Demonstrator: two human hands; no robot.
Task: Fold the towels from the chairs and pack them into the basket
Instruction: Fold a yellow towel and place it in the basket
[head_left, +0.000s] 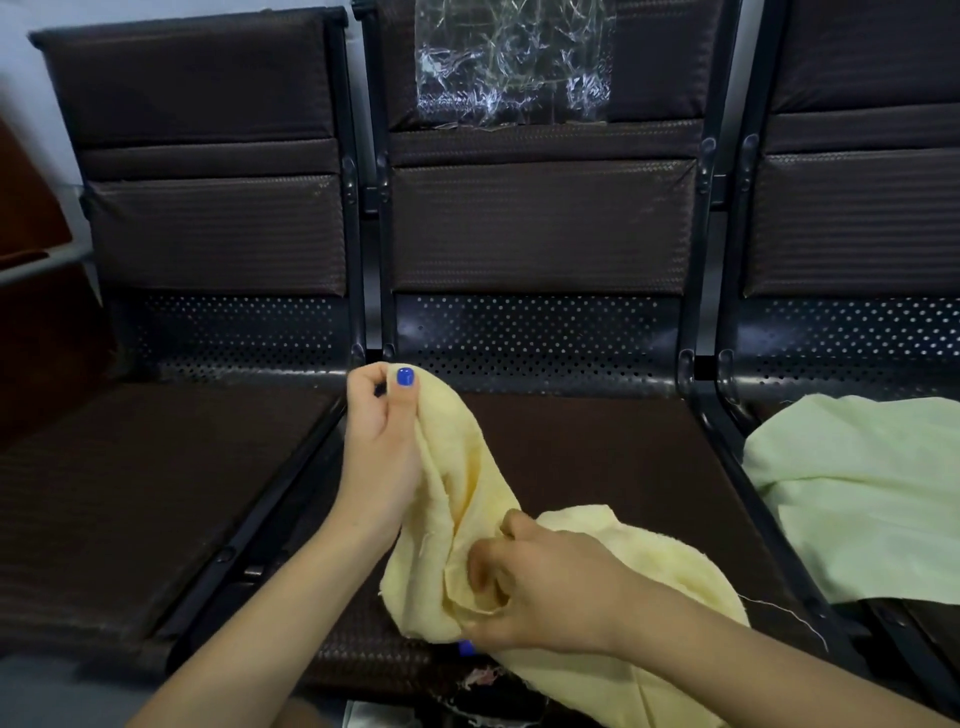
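Observation:
A pale yellow towel (467, 478) hangs crumpled over the front of the middle chair seat (597, 457). My left hand (382, 441) pinches its upper edge between thumb and fingers, raised above the seat. Lower down, my right hand (545, 592) grips a bunched fold of the same towel, whose rest drapes down past my right forearm. A second, pale green towel (862, 493) lies spread and rumpled on the right chair seat. No basket is in view.
Three dark brown padded chairs stand joined in a row with black metal frames; the left seat (156, 493) holds nothing. A crinkled clear plastic sheet (511, 62) is stuck on the middle backrest. Some clutter shows at the bottom edge (467, 696).

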